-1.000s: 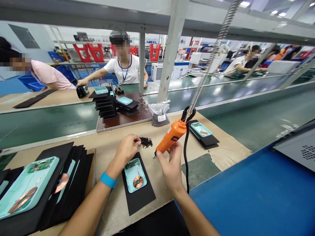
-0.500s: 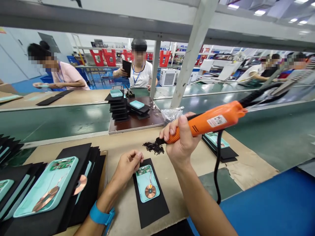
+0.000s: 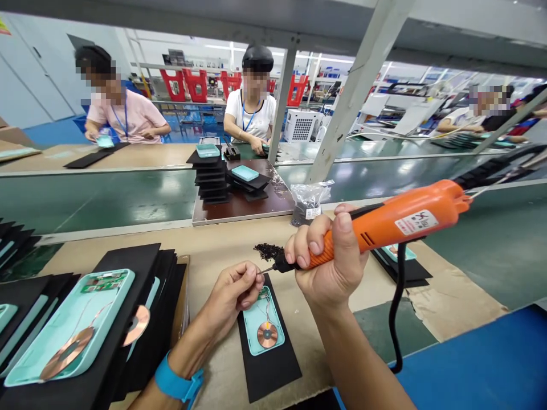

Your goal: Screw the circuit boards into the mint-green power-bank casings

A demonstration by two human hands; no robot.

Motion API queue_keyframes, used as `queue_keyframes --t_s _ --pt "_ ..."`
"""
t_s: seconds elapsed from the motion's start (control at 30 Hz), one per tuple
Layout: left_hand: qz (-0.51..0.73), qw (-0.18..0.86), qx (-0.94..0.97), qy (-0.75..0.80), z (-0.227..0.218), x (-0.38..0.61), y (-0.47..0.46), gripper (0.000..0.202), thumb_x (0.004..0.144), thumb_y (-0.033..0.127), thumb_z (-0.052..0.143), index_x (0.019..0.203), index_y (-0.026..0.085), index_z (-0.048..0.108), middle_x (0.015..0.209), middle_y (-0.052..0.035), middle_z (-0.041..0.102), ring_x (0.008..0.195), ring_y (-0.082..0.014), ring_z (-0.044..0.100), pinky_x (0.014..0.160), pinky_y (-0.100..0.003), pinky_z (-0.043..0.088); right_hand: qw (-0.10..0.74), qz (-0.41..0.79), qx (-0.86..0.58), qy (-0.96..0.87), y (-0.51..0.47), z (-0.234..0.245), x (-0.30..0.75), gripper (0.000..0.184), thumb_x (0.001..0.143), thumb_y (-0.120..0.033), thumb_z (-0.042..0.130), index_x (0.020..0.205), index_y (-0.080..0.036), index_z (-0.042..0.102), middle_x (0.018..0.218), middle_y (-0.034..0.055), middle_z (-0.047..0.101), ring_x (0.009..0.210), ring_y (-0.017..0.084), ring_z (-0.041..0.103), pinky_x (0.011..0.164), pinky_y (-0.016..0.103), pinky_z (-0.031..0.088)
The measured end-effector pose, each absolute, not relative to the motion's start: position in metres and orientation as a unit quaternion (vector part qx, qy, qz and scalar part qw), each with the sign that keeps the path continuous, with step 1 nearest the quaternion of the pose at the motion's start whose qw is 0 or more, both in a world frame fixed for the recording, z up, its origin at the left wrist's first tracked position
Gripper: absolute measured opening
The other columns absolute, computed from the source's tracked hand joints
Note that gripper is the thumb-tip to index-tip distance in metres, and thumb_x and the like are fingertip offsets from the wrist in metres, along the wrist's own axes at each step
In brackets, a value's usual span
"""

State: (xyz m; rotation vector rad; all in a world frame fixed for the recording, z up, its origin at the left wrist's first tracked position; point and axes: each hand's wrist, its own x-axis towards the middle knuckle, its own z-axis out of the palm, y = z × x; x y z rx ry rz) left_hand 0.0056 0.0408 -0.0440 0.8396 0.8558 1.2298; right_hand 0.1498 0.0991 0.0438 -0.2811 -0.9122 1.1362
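My right hand (image 3: 335, 265) is wrapped round the ridged grip of an orange electric screwdriver (image 3: 387, 219), which lies nearly level with its thin bit pointing left. The bit's tip meets the pinched thumb and fingers of my left hand (image 3: 234, 289); whatever is between them is too small to make out. Below, a turquoise case half (image 3: 252, 333) with a circuit board, partly hidden by my fingers, and a round copper coil (image 3: 267, 335) lies on a black foam sheet (image 3: 276, 378). Just behind the bit is a pile of small black screws (image 3: 267, 251).
On the left, black sheets and turquoise cases (image 3: 96, 319) are stacked. A plastic bag (image 3: 311, 202) lies behind my right hand, near a brown board (image 3: 222, 213) bearing more stacks. Another case (image 3: 399, 252) is at right, past the hanging cable (image 3: 395, 319). Co-workers sit opposite.
The screwdriver has moved away from the screw pile, and its bit now meets my left fingertips above the case. Across the bench, a co-worker has lowered a black sheet that was held up.
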Motion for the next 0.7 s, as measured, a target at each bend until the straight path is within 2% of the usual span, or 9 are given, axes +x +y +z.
queue_keyframes --t_s 0.23,0.57,0.7 --pt "0.535 0.654 0.371 0.386 -0.0445 0.0067 0.0401 0.048 0.094 0.059 0.082 0.082 0.016 0.063 0.074 0.0027 0.054 0.052 -0.0036 0.031 0.055 -0.026 0.015 0.735 0.518 -0.131 -0.417 0.0990 0.0409 0.1504 0.030 0.102 -0.044 0.081 0.109 -0.030 0.055 0.059 -0.0140 0.049 0.036 0.010 0.043 0.037 0.025 0.046" --pt "0.535 0.651 0.377 0.385 -0.0460 0.0065 0.0409 0.046 0.097 0.056 0.080 0.082 0.016 0.063 0.068 0.0048 0.049 0.052 -0.0048 0.029 0.054 -0.027 0.016 0.734 0.515 -0.145 -0.419 0.0957 0.0424 0.1497 0.031 0.102 -0.044 0.080 0.109 -0.030 0.054 0.058 -0.0141 0.046 0.036 0.010 0.042 0.037 0.026 0.045" --pt "0.534 0.655 0.374 0.382 -0.0458 0.0054 0.0402 0.047 0.096 0.055 0.083 0.080 0.016 0.060 0.074 0.0027 0.054 0.053 -0.0040 0.030 0.054 -0.026 0.015 0.732 0.508 -0.149 -0.428 0.0947 0.0411 0.1483 0.030 0.102 -0.043 0.080 0.108 -0.030 0.053 0.058 -0.0148 0.046 0.035 0.009 0.041 0.037 0.025 0.046"
